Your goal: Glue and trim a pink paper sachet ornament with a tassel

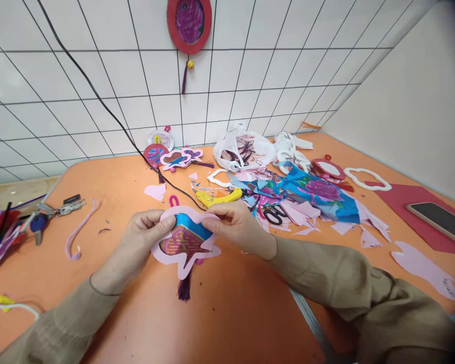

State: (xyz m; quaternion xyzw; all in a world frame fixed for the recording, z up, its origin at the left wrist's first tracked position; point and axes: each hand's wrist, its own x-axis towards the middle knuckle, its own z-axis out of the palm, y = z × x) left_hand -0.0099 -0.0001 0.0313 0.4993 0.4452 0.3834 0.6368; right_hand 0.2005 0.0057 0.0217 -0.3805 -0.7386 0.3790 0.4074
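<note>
Left hand (146, 235) pinches 1 side of the pink-edged ornament (185, 240), right hand (242, 225) pinches the other, so it's between them over the orange table (167, 333), purple tassel (184, 289) below, yellow glue gun (220, 196) just behind.

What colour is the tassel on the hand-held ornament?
The tassel is dark purple; head view shows it best.

The ornament (185, 239) has a matt border (184, 269), apparently paper, around glossy, satin-like cloth (192, 226); its tassel (184, 289) is thready. Beyond the ornament, the glue gun (222, 196) is smooth plastic, the bag (226, 151) thin, shiny plastic. Left of the ornament, keys (69, 208) are metal. The 2 sleeves (318, 275) flanking it are matt cloth.
</note>
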